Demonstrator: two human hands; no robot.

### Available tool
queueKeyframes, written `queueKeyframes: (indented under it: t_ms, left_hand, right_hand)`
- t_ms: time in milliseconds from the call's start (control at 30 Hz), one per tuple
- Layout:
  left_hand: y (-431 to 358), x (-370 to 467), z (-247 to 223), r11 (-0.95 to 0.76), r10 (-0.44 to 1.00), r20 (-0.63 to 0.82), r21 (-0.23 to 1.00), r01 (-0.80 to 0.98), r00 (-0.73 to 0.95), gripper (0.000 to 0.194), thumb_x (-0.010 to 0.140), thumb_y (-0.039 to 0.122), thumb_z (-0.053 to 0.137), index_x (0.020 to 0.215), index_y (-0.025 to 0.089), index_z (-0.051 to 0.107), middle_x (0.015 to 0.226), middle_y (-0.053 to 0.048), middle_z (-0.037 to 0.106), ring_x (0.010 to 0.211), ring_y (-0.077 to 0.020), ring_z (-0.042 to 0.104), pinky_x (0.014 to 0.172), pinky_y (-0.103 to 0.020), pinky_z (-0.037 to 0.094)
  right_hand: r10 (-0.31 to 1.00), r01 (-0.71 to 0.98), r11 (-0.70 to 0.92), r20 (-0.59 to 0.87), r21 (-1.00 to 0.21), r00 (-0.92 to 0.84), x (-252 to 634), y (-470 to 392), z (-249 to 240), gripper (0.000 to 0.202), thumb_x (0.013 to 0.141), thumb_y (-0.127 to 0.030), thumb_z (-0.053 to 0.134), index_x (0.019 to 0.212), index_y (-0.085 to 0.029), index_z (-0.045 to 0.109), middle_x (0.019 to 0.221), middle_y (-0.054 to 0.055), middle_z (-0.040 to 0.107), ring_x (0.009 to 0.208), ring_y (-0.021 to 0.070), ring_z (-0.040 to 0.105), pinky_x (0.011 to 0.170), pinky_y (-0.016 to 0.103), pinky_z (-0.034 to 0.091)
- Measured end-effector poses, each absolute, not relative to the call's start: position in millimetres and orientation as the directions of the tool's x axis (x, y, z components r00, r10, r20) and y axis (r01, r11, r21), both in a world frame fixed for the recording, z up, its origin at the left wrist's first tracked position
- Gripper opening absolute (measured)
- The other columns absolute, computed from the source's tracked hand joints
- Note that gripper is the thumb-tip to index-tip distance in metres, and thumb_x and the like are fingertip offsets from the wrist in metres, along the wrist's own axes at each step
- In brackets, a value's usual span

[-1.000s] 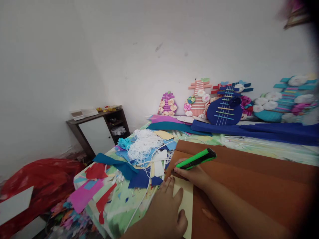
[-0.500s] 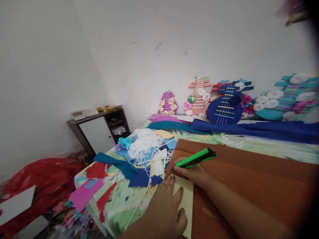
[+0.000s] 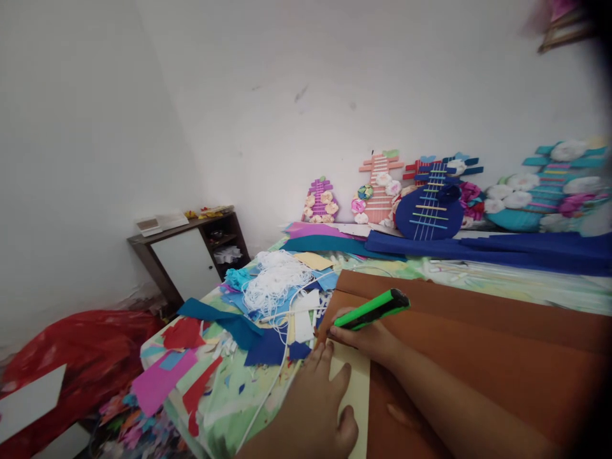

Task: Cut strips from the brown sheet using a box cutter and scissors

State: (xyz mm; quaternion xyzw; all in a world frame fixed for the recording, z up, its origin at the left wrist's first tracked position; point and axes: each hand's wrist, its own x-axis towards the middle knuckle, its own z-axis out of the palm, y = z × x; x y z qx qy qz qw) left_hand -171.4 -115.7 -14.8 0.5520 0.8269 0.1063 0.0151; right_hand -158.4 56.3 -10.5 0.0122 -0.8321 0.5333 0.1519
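Observation:
My right hand (image 3: 366,338) is closed around a green-and-black utility knife (image 3: 373,310), tilted with its thick end up to the right. Its front end is hidden by my fingers, close to the left edge of a large brown sheet (image 3: 478,344). Flat on a strip of cream card (image 3: 359,389) lies my left hand (image 3: 318,401), fingers stretched forward and thumb apart. The card rests over the brown sheet's left part, and my left fingertips are just below my right hand.
Left of the sheet are tangled white string (image 3: 277,280), blue scraps (image 3: 268,347) and a pink piece (image 3: 165,379). Decorated lute-shaped crafts (image 3: 430,207) lean on the wall behind blue strips (image 3: 497,247). A low cabinet (image 3: 186,258) and red plastic (image 3: 81,347) stand beyond the table's left edge.
The view has shifted very slightly. My right hand and the knife have moved a little toward me and to the left; my left hand stays on the card.

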Motion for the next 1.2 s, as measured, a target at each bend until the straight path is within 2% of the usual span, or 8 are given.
queueKeyframes:
  t_ms: [167, 300, 400, 500, 700, 933, 1100, 1200]
  left_hand:
    - [-115.8, -172.8, -13.4, 0.367, 0.918, 0.077, 0.203, 0.908, -0.389, 0.050, 0.073, 0.036, 0.048, 0.117, 0.012, 0.049, 0.134, -0.019, 0.027, 0.123, -0.0308, 0.020, 0.099, -0.042, 0.018]
    - [-115.7, -173.4, -15.4, 0.384, 0.912, 0.065, 0.211, 0.899, -0.405, 0.051, 0.072, 0.037, 0.049, 0.117, 0.013, 0.049, 0.135, -0.019, 0.025, 0.123, -0.0318, 0.021, 0.098, -0.043, 0.019]
    - [-115.8, -173.2, -17.9, 0.398, 0.901, 0.089, 0.218, 0.891, -0.424, 0.051, 0.072, 0.037, 0.050, 0.118, 0.015, 0.049, 0.136, -0.017, 0.024, 0.122, -0.0323, 0.022, 0.098, -0.043, 0.020]
    - [-115.9, -172.0, -17.6, 0.416, 0.892, 0.088, 0.225, 0.881, -0.443, 0.051, 0.072, 0.037, 0.050, 0.119, 0.017, 0.048, 0.135, -0.017, 0.025, 0.121, -0.0330, 0.023, 0.098, -0.043, 0.020]
    - [-117.0, -169.5, -14.2, 0.436, 0.883, 0.087, 0.210, 0.875, -0.461, 0.050, 0.072, 0.037, 0.050, 0.117, 0.016, 0.049, 0.134, -0.017, 0.027, 0.121, -0.0332, 0.024, 0.097, -0.043, 0.021]
    - [-118.2, -171.0, -15.1, 0.429, 0.885, 0.107, 0.192, 0.883, -0.453, 0.048, 0.071, 0.036, 0.050, 0.115, 0.016, 0.050, 0.133, -0.016, 0.030, 0.120, -0.0311, 0.027, 0.097, -0.043, 0.022]
    - [-117.1, -170.3, -12.9, 0.440, 0.885, 0.074, 0.194, 0.877, -0.460, 0.049, 0.071, 0.034, 0.049, 0.116, 0.015, 0.049, 0.133, -0.016, 0.030, 0.121, -0.0292, 0.025, 0.098, -0.041, 0.022]
    - [-116.8, -168.8, -10.6, 0.462, 0.873, 0.072, 0.196, 0.865, -0.483, 0.049, 0.071, 0.033, 0.048, 0.116, 0.015, 0.049, 0.135, -0.015, 0.027, 0.123, -0.0287, 0.022, 0.098, -0.040, 0.021]
  right_hand:
    - [0.130, -0.214, 0.401, 0.286, -0.891, -0.949, -158.2, 56.7, -11.5, 0.006, 0.069, -0.021, 0.056, 0.065, -0.017, 0.056, 0.067, 0.001, 0.057, 0.066, 0.0138, 0.054, 0.060, 0.023, 0.043]
    - [0.187, -0.195, 0.357, 0.275, -0.913, -0.943, -158.8, 58.3, -17.4, 0.004, 0.068, -0.021, 0.056, 0.071, -0.018, 0.056, 0.070, 0.000, 0.058, 0.066, 0.0132, 0.054, 0.058, 0.023, 0.043]
    - [0.258, -0.177, 0.323, 0.266, -0.930, -0.929, -158.5, 58.1, -18.6, 0.020, 0.063, -0.022, 0.059, 0.083, -0.019, 0.056, 0.078, 0.001, 0.059, 0.070, 0.0142, 0.054, 0.061, 0.024, 0.043]
    - [0.297, -0.149, 0.284, 0.235, -0.947, -0.926, -157.8, 56.9, -17.0, 0.026, 0.061, -0.024, 0.062, 0.085, -0.018, 0.054, 0.072, 0.000, 0.057, 0.067, 0.0143, 0.053, 0.059, 0.025, 0.043]
    - [0.203, -0.218, 0.239, 0.269, -0.946, -0.942, -158.0, 57.7, -16.2, 0.012, 0.065, -0.026, 0.060, 0.071, -0.018, 0.053, 0.062, -0.001, 0.053, 0.059, 0.0117, 0.050, 0.051, 0.022, 0.039]
    - [0.179, -0.284, 0.294, 0.345, -0.912, -0.922, -161.4, 61.6, -20.8, 0.012, 0.066, -0.025, 0.061, 0.074, -0.017, 0.056, 0.072, 0.001, 0.056, 0.068, 0.0140, 0.052, 0.059, 0.024, 0.042]
    - [0.138, -0.304, 0.255, 0.345, -0.918, -0.928, -160.3, 62.0, -20.5, 0.012, 0.067, -0.026, 0.060, 0.073, -0.017, 0.055, 0.066, 0.000, 0.054, 0.061, 0.0116, 0.050, 0.053, 0.021, 0.040]
    - [0.120, -0.320, 0.236, 0.354, -0.918, -0.927, -159.0, 61.9, -19.0, 0.013, 0.068, -0.028, 0.060, 0.071, -0.017, 0.055, 0.068, 0.000, 0.054, 0.063, 0.0117, 0.051, 0.054, 0.021, 0.041]
